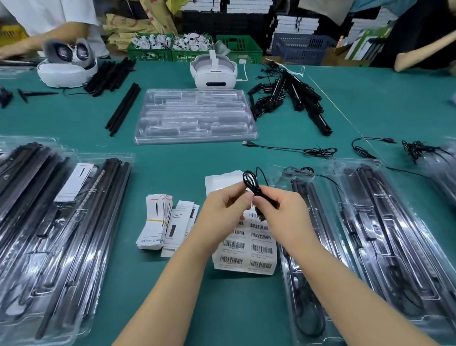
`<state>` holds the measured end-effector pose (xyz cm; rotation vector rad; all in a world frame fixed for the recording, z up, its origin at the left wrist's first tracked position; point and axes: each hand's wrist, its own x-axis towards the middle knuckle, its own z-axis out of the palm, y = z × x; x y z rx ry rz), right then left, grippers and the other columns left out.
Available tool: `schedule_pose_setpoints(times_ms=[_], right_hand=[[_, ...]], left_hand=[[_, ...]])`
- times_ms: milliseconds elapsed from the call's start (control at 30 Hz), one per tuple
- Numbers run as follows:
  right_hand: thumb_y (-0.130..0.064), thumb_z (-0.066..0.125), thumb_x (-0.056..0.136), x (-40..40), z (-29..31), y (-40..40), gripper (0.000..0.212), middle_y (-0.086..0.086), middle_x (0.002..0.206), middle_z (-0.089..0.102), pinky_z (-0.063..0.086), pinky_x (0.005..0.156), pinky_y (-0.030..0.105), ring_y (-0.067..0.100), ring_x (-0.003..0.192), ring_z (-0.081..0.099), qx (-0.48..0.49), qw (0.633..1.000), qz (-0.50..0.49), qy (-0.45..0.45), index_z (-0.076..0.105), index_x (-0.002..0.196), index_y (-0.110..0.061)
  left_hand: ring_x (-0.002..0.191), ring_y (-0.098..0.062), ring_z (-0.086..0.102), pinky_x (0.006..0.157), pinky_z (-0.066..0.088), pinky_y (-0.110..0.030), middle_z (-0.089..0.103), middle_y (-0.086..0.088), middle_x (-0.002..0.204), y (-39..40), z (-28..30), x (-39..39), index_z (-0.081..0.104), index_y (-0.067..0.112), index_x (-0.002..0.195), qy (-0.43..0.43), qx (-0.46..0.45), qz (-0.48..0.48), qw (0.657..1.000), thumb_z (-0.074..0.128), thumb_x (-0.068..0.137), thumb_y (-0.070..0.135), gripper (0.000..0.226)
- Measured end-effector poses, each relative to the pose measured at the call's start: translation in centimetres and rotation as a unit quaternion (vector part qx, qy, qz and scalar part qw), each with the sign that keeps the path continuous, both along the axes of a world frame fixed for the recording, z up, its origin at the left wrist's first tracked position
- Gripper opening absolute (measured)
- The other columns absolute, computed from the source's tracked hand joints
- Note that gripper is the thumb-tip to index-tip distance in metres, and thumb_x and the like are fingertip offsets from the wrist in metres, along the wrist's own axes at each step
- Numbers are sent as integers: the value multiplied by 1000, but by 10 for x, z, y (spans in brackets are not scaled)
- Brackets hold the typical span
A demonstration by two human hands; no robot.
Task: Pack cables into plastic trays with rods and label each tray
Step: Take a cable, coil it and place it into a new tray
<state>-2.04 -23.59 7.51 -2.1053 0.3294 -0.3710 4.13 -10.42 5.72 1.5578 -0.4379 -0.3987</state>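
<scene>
Head view, packed trays: a stack of filled clear trays [50, 239] with black rods is seen at the left, some with printed cards laid on top; these are judged done or nearly so.
Head view, trays in hand: two trays [388, 242] with rods and cables lie at the right, with no barcode label seen on them.
Supplies left: an empty tray stack [194, 115], loose rods [124, 108] and loose cables [295, 149] remain on the green table [182, 159], so much work is judged left.
Labels: a barcode sheet [249, 248] lies under the hands.
Cable: a coiled black cable [253, 183] is held above the sheet.
Left hand [224, 211]: the coil is pinched by the fingertips.
Right hand [280, 209]: fingers are curled around the cable's lower end.
</scene>
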Motion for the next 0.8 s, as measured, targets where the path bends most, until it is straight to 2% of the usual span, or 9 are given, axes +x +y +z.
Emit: schedule_pose_setpoints(times_ms=[100, 200, 267, 367, 467, 600, 700, 733, 800], right_hand=[[-19, 57, 99, -1, -2, 4, 20, -4, 79, 72, 52, 65, 34, 17, 70, 63, 5, 1000, 13, -8, 74, 107, -29], [-20, 53, 101, -2, -5, 8, 20, -5, 87, 67, 46, 69, 21, 9, 79, 58, -76, 997, 17, -21, 70, 111, -21], [-17, 50, 102, -2, -8, 10, 19, -2, 89, 62, 45, 72, 27, 14, 82, 55, -144, 989, 18, -25, 67, 109, -15], [-6, 53, 99, -3, -11, 12, 17, 7, 94, 61, 48, 74, 37, 24, 87, 54, -247, 967, 6, -58, 68, 107, -4], [-4, 61, 94, -6, -13, 14, 13, 11, 92, 54, 48, 66, 40, 26, 81, 51, -313, 946, -34, -76, 69, 104, -1], [-11, 58, 97, -6, -14, 6, 18, 5, 88, 52, 49, 62, 39, 22, 75, 51, -290, 955, 12, -65, 70, 110, -9], [-18, 59, 96, -2, -11, -13, 19, -6, 86, 59, 51, 70, 34, 6, 72, 54, -215, 974, 8, -66, 74, 109, -19], [-19, 60, 95, 3, -9, -22, 21, -9, 90, 62, 50, 74, 31, -1, 71, 53, -185, 980, -18, -74, 74, 110, -21], [-21, 61, 95, 14, -4, -41, 29, -9, 108, 64, 44, 77, 26, -2, 69, 51, -149, 986, -41, -61, 69, 122, -24]], left_hand=[[58, -12, 48, 59, 47, -27, 55, 5, 63, 0, 4, 4, 77, 31, 101, -17, 25, 16, 999, 62, 96, 24, 17], [56, -14, 50, 59, 45, -29, 57, -2, 59, -4, 6, 6, 77, 22, 85, -24, 29, 50, 998, 65, 95, 21, 16], [65, -13, 57, 62, 49, -28, 67, -9, 71, -5, 5, 5, 79, 22, 88, -14, 13, 58, 998, 67, 94, 19, 14], [79, -13, 69, 71, 56, -22, 76, -4, 83, -8, 4, 3, 79, 18, 93, -17, -4, 63, 998, 67, 93, 13, 13], [82, -20, 74, 75, 61, -30, 77, -5, 84, -12, 3, 1, 78, 12, 91, -6, -20, 70, 997, 64, 94, 8, 15], [72, -16, 71, 65, 58, -25, 75, -4, 75, -14, 0, 3, 77, 13, 84, -20, 17, 92, 995, 64, 93, 9, 16], [68, -10, 70, 62, 53, -21, 75, -1, 73, -16, 0, 4, 75, 15, 80, -13, 47, 97, 994, 65, 93, 8, 18], [69, -10, 70, 62, 53, -21, 76, -1, 74, -16, 0, 4, 74, 14, 80, 1, 49, 94, 994, 64, 94, 7, 18], [70, -11, 70, 64, 55, -24, 76, 0, 74, -17, 4, 5, 73, 14, 79, 30, 44, 85, 995, 63, 95, 5, 20]])
